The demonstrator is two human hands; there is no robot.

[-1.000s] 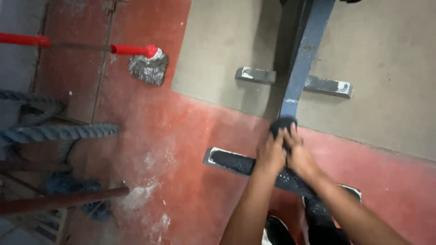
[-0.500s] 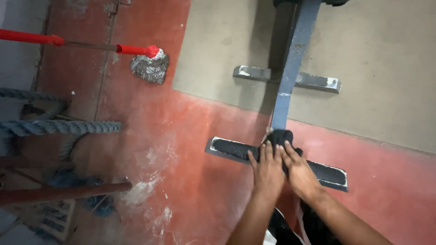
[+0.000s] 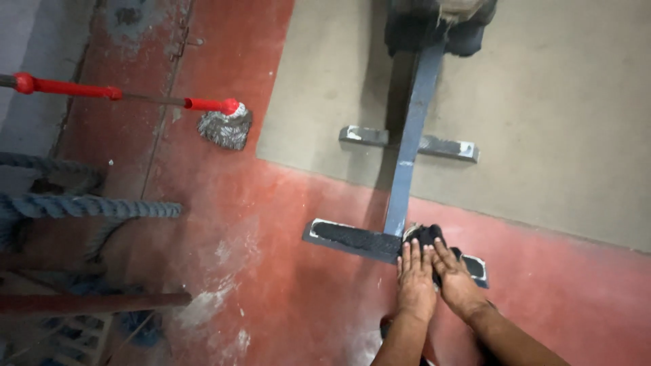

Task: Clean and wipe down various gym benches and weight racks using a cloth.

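A blue metal frame lies on the floor, its long bar (image 3: 409,146) running away from me and a black textured crossbar (image 3: 352,238) at the near end. My left hand (image 3: 415,281) and my right hand (image 3: 456,281) press side by side on a dark cloth (image 3: 427,235) at the crossbar's junction with the long bar. Both hands lie flat with fingers extended over the cloth. A second grey crossbar (image 3: 363,135) sits farther up the frame.
A mop with a red handle (image 3: 74,89) and grey head (image 3: 225,129) lies at the left on the red floor. Thick blue ropes (image 3: 88,207) and a rusty bar (image 3: 95,303) are at the far left. A grey mat (image 3: 542,102) covers the upper right. White powder (image 3: 210,298) marks the floor.
My hands and the cloth slid down the long bar onto the near crossbar. The view pulled back, showing more of the frame's far end.
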